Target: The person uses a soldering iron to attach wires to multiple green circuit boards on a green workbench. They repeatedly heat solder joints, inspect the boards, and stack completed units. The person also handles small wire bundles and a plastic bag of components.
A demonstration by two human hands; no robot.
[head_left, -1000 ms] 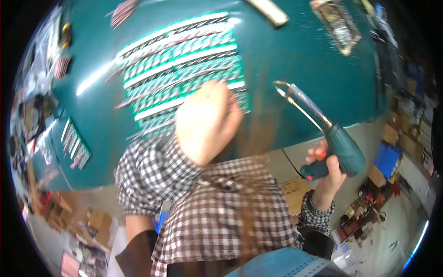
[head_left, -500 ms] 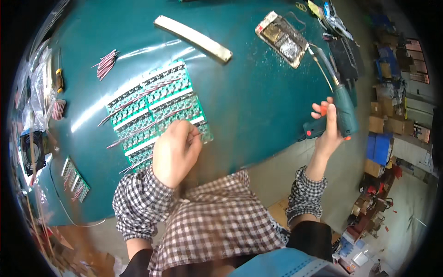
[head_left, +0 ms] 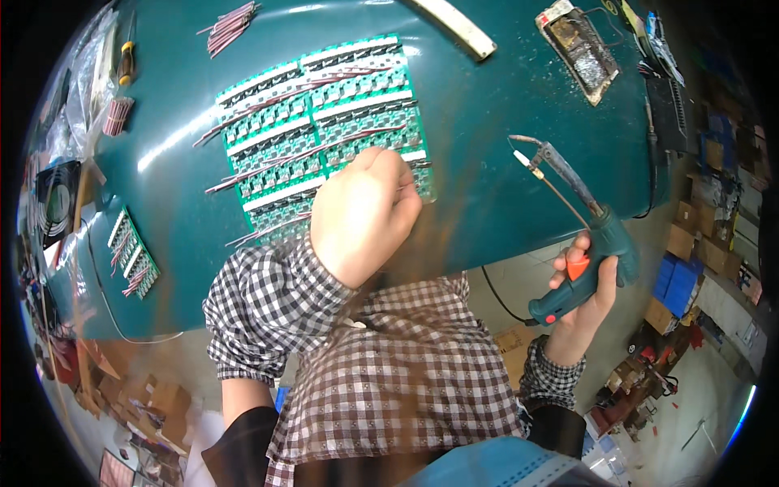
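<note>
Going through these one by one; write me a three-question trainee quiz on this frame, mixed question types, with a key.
1. Which thing is in the right hand?
A) fan
B) soldering gun
C) wire bundle

2. True or false: the gun's tip touches the circuit boards beneath the left hand.

3. Fill in the blank: the screwdriver with the yellow and black handle lies to the ____ of the boards, as the person sees it.

Key:
1. B
2. False; the tip is apart from the boards, off to their right.
3. left
</note>
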